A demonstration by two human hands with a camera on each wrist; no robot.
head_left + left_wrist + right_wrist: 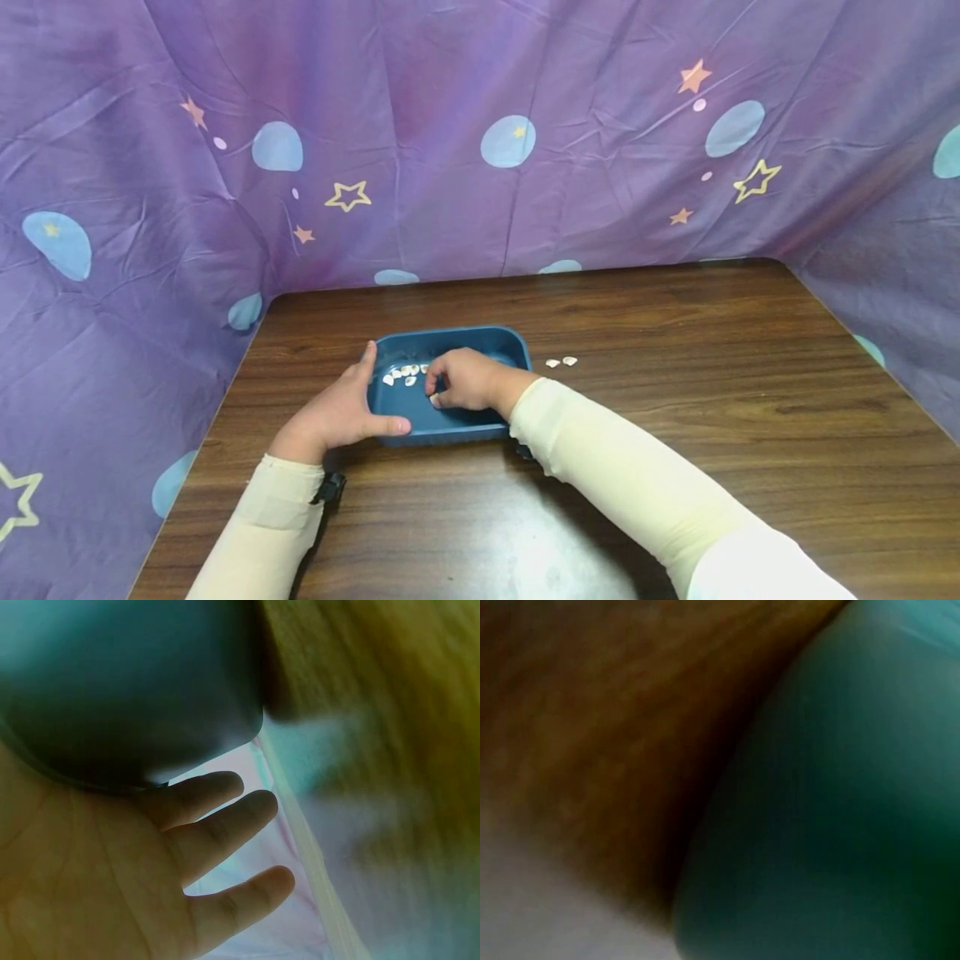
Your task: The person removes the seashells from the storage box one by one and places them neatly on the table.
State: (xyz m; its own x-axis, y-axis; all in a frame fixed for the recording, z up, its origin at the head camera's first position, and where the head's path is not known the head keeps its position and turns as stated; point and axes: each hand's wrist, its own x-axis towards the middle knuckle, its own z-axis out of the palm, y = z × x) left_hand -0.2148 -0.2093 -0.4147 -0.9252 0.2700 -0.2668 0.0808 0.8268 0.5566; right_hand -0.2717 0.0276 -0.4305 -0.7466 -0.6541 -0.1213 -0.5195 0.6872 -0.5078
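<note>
A blue tray [480,421] sits on the table with several small white shells [407,371] in its left half. My left hand [341,412] rests against the tray's left end, thumb along the near rim and index finger at the left side. In the left wrist view, three other fingers [225,832] stretch out straight beside the tray's dark outer wall [150,690]. Over the tray's middle, my right hand [468,379] pinches a small white shell [435,401] between thumb and fingertips, close to the tray floor. The right wrist view has only the blurred tray wall [817,810], not the hand.
Two more white shells [561,362] lie on the wooden table [712,375] just right of the tray. A purple patterned cloth [450,83] hangs behind the table and at both sides.
</note>
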